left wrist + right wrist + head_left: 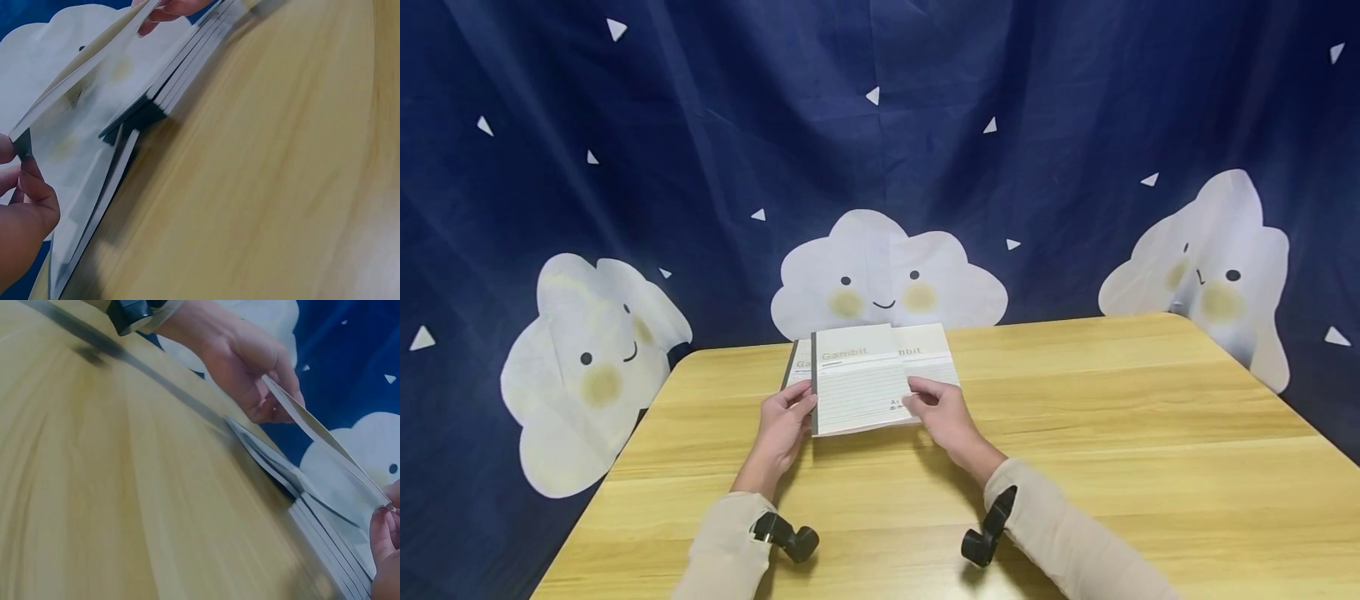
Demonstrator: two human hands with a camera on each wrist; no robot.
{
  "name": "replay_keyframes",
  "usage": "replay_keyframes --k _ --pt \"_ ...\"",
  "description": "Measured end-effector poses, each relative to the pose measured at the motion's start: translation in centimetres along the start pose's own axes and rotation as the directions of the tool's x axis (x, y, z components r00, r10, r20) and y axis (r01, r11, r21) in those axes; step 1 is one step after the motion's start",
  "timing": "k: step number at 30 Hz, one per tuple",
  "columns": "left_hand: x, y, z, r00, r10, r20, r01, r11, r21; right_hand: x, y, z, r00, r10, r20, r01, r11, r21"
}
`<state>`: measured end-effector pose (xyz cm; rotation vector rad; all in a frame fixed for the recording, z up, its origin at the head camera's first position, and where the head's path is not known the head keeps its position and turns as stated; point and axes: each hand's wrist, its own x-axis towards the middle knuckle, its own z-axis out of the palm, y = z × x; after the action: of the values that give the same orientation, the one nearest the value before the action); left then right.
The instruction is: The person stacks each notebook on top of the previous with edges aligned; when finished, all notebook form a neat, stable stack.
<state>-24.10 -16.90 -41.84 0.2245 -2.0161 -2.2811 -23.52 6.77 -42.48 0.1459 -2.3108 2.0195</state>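
A pale notebook [853, 392] with a dark spine and "Gambit" on its cover is held raised and tilted between both hands. My left hand [782, 429] pinches its spine side near the lower corner. On the opposite edge, thumb and fingers of my right hand [951, 417] grip the cover's lower right. Behind it lies a stack of similar notebooks [931, 343], whose layered edges show in the left wrist view. Another notebook [799, 357] peeks out at the left, mostly covered; the left wrist view shows thin notebooks [119, 172] lying beside the stack.
The notebooks lie toward the far edge of a wood-grain table [1112, 467]. Behind it hangs a dark blue curtain [925, 158] printed with smiling clouds and white triangles. Black wrist cameras [793, 537] jut inward from both beige sleeves [1067, 533].
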Motion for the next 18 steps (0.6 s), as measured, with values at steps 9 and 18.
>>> replay_keyframes --k 9,18 --pt "0.6 -0.6 2.7 0.999 0.019 -0.028 -0.018 0.999 0.03 0.3 0.2 -2.3 0.998 0.041 -0.039 -0.041 0.999 -0.01" --pt "1.2 -1.0 4.9 0.999 0.047 -0.011 -0.045 0.995 0.084 0.5 0.5 -4.4 0.995 0.032 -0.094 -0.03 0.999 0.017"
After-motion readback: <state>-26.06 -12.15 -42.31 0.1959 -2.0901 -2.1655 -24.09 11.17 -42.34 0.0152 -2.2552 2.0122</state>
